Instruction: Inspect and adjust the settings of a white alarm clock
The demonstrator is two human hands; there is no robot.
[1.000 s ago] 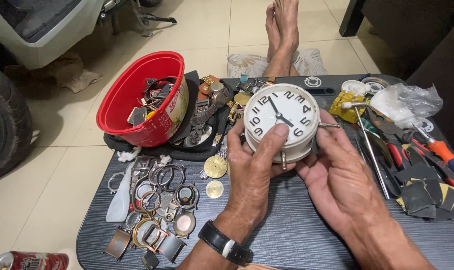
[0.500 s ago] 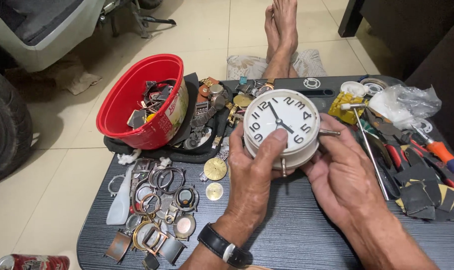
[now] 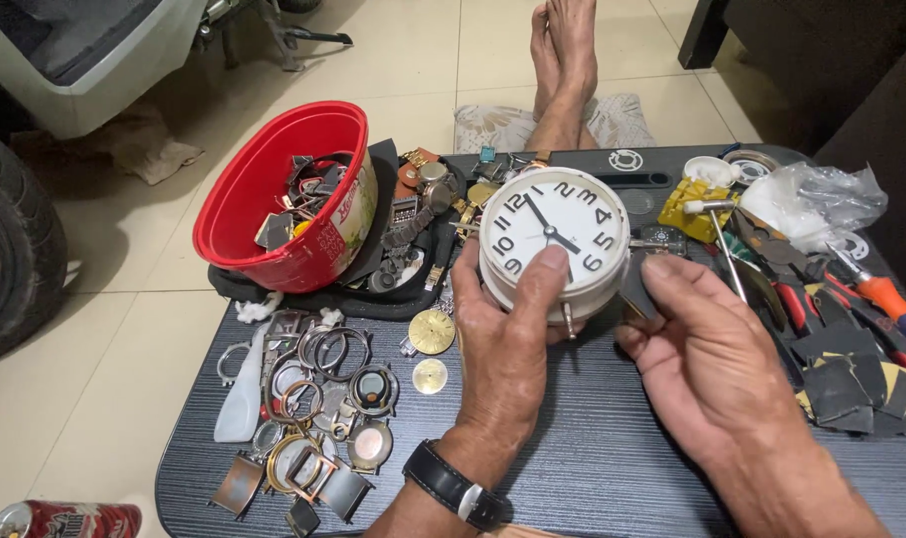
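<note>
White and round, the alarm clock (image 3: 555, 239) sits at the centre of the frame, tipped back so its dial faces up toward the camera. The left hand (image 3: 503, 349) wraps it from below, thumb pressed flat on the lower face by the numerals — a bracing grip that steadies the case. Just beside it, the right hand (image 3: 712, 369) has its fingers (image 3: 672, 274) curled narrow and pinched near the clock's right edge; whether something small sits in that pinch I can't tell, as the fingers hide it. A small metal foot pokes down from the case between the two hands.

All this happens over the dark counter (image 3: 593, 468). Lower left, watch cases and rings (image 3: 313, 399) lie spread flat, easy to pick through. Upper left, a red basin (image 3: 274, 199) holds more loose parts. At the right edge, pliers and screwdrivers (image 3: 852, 299) lie close to the right hand.
</note>
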